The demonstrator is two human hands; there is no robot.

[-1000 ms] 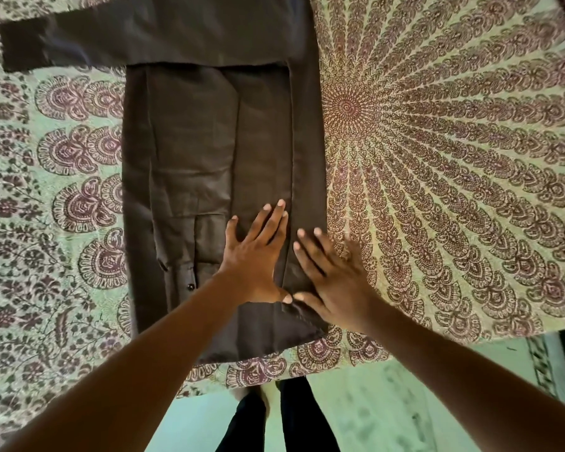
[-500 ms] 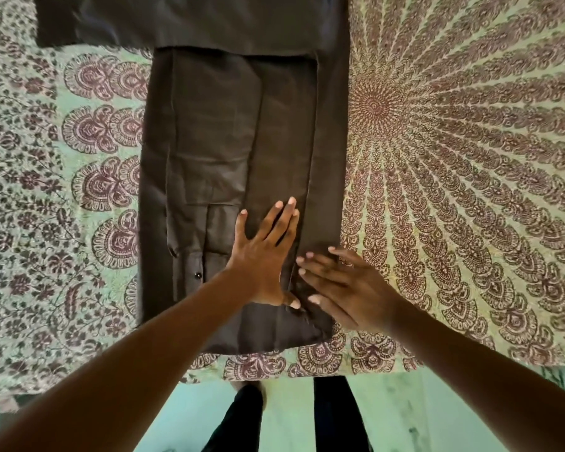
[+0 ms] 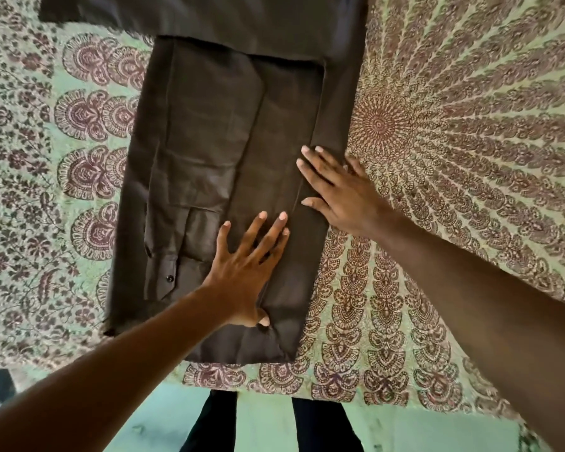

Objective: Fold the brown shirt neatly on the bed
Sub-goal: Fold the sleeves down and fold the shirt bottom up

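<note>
on the patterned bedspread (image 3: 470, 158), both flat, released grips, left hand (image 3: 245, 272) and right hand (image 3: 340, 194), atop the brown shirt (image 3: 209, 141)

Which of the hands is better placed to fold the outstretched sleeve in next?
Probably the left. The sleeve extends toward the left at the far end of the brown shirt, on the left hand's side. The right hand lies flat on the shirt's right edge and could hold it.
</note>
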